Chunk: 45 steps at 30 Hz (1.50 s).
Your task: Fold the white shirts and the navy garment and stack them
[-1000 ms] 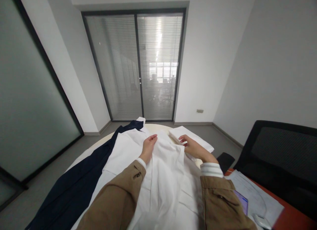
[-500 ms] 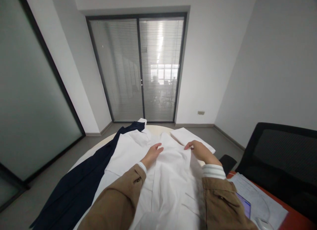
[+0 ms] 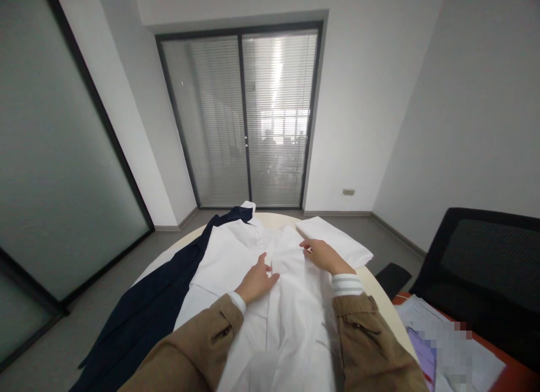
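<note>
A white long-sleeved coat (image 3: 270, 324) lies spread out on a round cream table (image 3: 382, 305), with its collar at the far side. My left hand (image 3: 256, 280) rests flat on the coat's middle, fingers apart and holding nothing. My right hand (image 3: 323, 256) lies open, its fingertips at the coat's upper right edge. Under the coat's left side, a dark navy garment (image 3: 141, 313) hangs over the table edge. A folded white cloth (image 3: 333, 240) sits just beyond my right hand, partly under the coat. Tan sleeves cover both my forearms.
To the right, a black mesh office chair (image 3: 485, 262) stands beside an orange desk (image 3: 502, 352) bearing papers and a purple-screened phone. A glass door with blinds (image 3: 242, 122) stands ahead. A frosted glass wall (image 3: 50, 139) runs along the left.
My right hand has let go of the coat's edge and moved right. My left hand has slid toward me. The coat's front now lies flatter.
</note>
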Each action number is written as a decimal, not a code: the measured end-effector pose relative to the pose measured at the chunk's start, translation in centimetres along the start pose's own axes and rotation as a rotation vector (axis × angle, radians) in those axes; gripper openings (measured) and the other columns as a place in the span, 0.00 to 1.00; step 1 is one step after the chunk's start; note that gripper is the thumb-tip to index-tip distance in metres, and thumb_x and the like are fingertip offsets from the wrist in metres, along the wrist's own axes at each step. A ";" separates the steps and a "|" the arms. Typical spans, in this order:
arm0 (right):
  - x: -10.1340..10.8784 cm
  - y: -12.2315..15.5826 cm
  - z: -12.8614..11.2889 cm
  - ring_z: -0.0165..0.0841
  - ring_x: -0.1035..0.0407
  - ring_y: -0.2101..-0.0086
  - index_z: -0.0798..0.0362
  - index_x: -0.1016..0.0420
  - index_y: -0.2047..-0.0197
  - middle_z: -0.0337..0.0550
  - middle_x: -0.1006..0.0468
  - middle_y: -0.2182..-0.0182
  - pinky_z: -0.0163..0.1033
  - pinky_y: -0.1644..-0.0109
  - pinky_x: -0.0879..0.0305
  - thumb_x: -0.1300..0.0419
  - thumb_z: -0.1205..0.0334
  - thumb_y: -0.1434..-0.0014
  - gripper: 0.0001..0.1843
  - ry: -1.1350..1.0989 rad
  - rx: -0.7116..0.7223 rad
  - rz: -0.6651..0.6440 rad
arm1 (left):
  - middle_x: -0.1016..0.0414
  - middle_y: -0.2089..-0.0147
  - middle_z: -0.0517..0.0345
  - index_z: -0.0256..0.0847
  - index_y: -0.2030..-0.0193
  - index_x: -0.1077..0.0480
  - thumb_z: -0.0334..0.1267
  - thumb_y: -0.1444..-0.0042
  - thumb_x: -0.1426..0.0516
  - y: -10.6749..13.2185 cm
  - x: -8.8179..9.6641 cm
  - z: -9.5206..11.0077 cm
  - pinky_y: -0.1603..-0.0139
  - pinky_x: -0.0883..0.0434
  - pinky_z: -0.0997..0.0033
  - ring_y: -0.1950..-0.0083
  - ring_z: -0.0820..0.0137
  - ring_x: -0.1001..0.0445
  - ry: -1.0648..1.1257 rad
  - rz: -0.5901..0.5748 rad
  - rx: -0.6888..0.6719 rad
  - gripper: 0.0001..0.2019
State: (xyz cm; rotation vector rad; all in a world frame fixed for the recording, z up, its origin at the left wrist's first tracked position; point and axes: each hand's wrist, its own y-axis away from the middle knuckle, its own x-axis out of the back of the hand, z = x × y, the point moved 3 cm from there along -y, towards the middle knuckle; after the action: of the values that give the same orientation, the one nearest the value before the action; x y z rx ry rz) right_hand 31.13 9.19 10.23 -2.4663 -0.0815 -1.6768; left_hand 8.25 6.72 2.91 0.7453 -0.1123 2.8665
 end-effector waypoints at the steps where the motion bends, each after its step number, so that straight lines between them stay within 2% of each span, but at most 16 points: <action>1: -0.3 0.1 -0.2 0.37 0.27 0.54 0.51 0.23 0.48 0.47 0.20 0.53 0.38 0.51 0.36 0.44 0.67 0.40 0.17 0.024 -0.009 -0.026 | 0.23 0.58 0.46 0.36 0.35 0.41 0.49 0.53 0.35 1.0 0.5 0.2 0.53 0.36 0.62 0.59 0.55 0.25 -0.064 0.035 -0.002 0.41; 3: -0.4 0.4 -0.8 0.39 0.27 0.53 0.48 0.22 0.49 0.46 0.20 0.53 0.40 0.51 0.36 0.44 0.67 0.39 0.16 0.079 -0.008 -0.046 | 0.23 0.64 0.47 0.38 0.43 0.33 0.52 0.56 0.34 3.0 1.4 0.8 0.51 0.37 0.57 0.57 0.50 0.25 -0.194 0.067 0.018 0.35; 5: -0.1 0.5 -1.6 0.41 0.28 0.52 0.47 0.22 0.49 0.46 0.20 0.54 0.43 0.51 0.36 0.43 0.68 0.40 0.17 0.121 0.016 -0.027 | 0.24 0.68 0.45 0.39 0.58 0.26 0.56 0.57 0.35 5.2 2.1 1.5 0.51 0.38 0.52 0.58 0.45 0.26 -0.291 0.065 0.018 0.25; 7: 0.0 0.5 -2.6 0.41 0.29 0.52 0.48 0.21 0.50 0.47 0.20 0.56 0.43 0.50 0.37 0.44 0.70 0.40 0.17 0.131 0.077 0.004 | 0.26 0.72 0.45 0.42 0.72 0.28 0.60 0.57 0.36 7.1 2.4 2.3 0.52 0.38 0.49 0.59 0.44 0.25 -0.331 -0.024 -0.001 0.21; 9: -0.4 0.4 -3.9 0.39 0.29 0.53 0.50 0.20 0.52 0.48 0.20 0.57 0.41 0.49 0.38 0.44 0.71 0.39 0.17 0.107 0.177 0.030 | 0.27 0.75 0.46 0.43 0.79 0.31 0.63 0.56 0.39 8.8 2.3 3.0 0.54 0.37 0.51 0.61 0.46 0.25 -0.402 -0.164 0.022 0.23; 11: -1.3 0.3 -5.2 0.37 0.31 0.54 0.50 0.20 0.52 0.48 0.21 0.56 0.40 0.48 0.39 0.46 0.72 0.39 0.17 0.082 0.292 0.046 | 0.25 0.73 0.46 0.43 0.77 0.30 0.65 0.53 0.42 10.1 2.3 3.6 0.58 0.34 0.55 0.63 0.49 0.24 -0.513 -0.291 0.067 0.25; 15: -4.2 0.4 -7.1 0.39 0.36 0.49 0.45 0.21 0.50 0.45 0.26 0.47 0.42 0.48 0.39 0.48 0.77 0.41 0.23 0.145 0.426 -0.002 | 0.21 0.65 0.48 0.40 0.64 0.26 0.62 0.48 0.45 11.7 2.6 4.0 0.63 0.33 0.64 0.63 0.57 0.24 -0.580 -0.455 0.089 0.24; 18: -5.6 0.7 -7.4 0.43 0.39 0.46 0.46 0.22 0.50 0.47 0.31 0.42 0.45 0.48 0.39 0.47 0.76 0.41 0.23 0.232 0.373 -0.056 | 0.22 0.64 0.51 0.40 0.53 0.30 0.54 0.52 0.40 12.6 2.9 3.4 0.68 0.34 0.69 0.66 0.63 0.26 -0.476 -0.544 0.105 0.24; 22: -5.9 1.1 -7.6 0.44 0.38 0.48 0.47 0.20 0.53 0.52 0.30 0.46 0.45 0.50 0.40 0.46 0.68 0.38 0.16 0.276 0.299 -0.057 | 0.26 0.69 0.60 0.39 0.45 0.37 0.45 0.54 0.39 13.6 3.5 1.9 0.77 0.39 0.74 0.77 0.71 0.34 -0.270 -0.642 0.245 0.29; 26: -6.0 1.2 -8.0 0.42 0.38 0.48 0.43 0.21 0.51 0.51 0.31 0.48 0.45 0.49 0.42 0.46 0.68 0.37 0.18 0.281 0.303 -0.082 | 0.29 0.73 0.65 0.38 0.50 0.36 0.42 0.52 0.41 14.0 4.6 1.4 0.80 0.40 0.76 0.80 0.74 0.36 -0.149 -0.654 0.249 0.22; 31: -6.8 1.1 -7.5 0.44 0.38 0.50 0.50 0.22 0.54 0.55 0.31 0.50 0.44 0.51 0.42 0.48 0.65 0.36 0.14 0.328 0.250 -0.020 | 0.32 0.77 0.67 0.38 0.60 0.35 0.41 0.51 0.43 14.1 6.0 1.1 0.83 0.44 0.77 0.84 0.76 0.38 -0.074 -0.550 0.230 0.13; 34: -7.1 1.0 -7.0 0.43 0.36 0.51 0.50 0.23 0.52 0.54 0.30 0.52 0.43 0.53 0.42 0.48 0.64 0.36 0.14 0.347 0.227 -0.011 | 0.32 0.78 0.67 0.38 0.60 0.35 0.43 0.51 0.43 14.1 6.4 0.6 0.84 0.42 0.77 0.84 0.76 0.38 -0.039 -0.515 0.237 0.14; 38: -7.2 1.0 -6.7 0.42 0.34 0.52 0.47 0.26 0.50 0.52 0.27 0.53 0.43 0.53 0.43 0.48 0.65 0.36 0.15 0.344 0.227 -0.069 | 0.31 0.78 0.66 0.38 0.57 0.35 0.46 0.50 0.43 14.2 6.3 -0.2 0.83 0.37 0.76 0.83 0.74 0.36 -0.081 -0.548 0.314 0.16; 45: -7.8 0.6 -6.6 0.41 0.31 0.53 0.54 0.27 0.54 0.55 0.24 0.55 0.45 0.52 0.45 0.55 0.66 0.32 0.16 0.335 0.208 -0.088 | 0.32 0.79 0.63 0.39 0.69 0.34 0.47 0.52 0.42 14.6 6.2 0.6 0.83 0.37 0.77 0.82 0.74 0.35 -0.175 -0.572 0.317 0.13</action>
State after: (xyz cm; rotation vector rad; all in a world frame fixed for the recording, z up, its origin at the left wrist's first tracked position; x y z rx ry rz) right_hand 22.23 7.87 5.33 -2.0331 -0.3093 -1.9815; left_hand 0.40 -6.75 6.10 0.9056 0.4665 2.2916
